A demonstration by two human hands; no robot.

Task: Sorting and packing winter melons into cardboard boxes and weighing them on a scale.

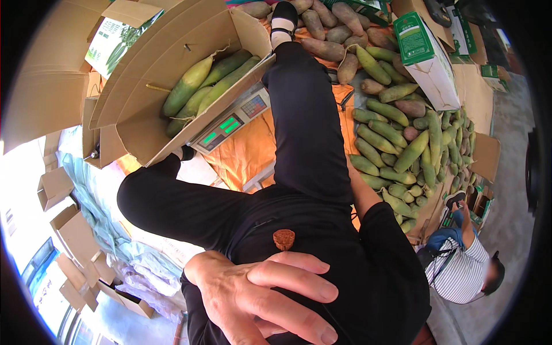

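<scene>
My left hand is spread in front of my black top, its fingers apart and pointing right, with nothing in it. Just beyond its fingers a small reddish-brown carved pendant rests against the black cloth. My right forearm reaches down beside my right thigh, next to the heap of green radishes; the thigh hides the hand. Ahead on the left, an open cardboard box holds several long green radishes. It stands on a weighing scale with lit green displays.
Reddish, soil-coloured radishes lie at the far side near my foot. A white-and-green carton stands on the heap's far edge. At right a person in a striped shirt sits low. Opened cardboard boxes and plastic sheeting lie left.
</scene>
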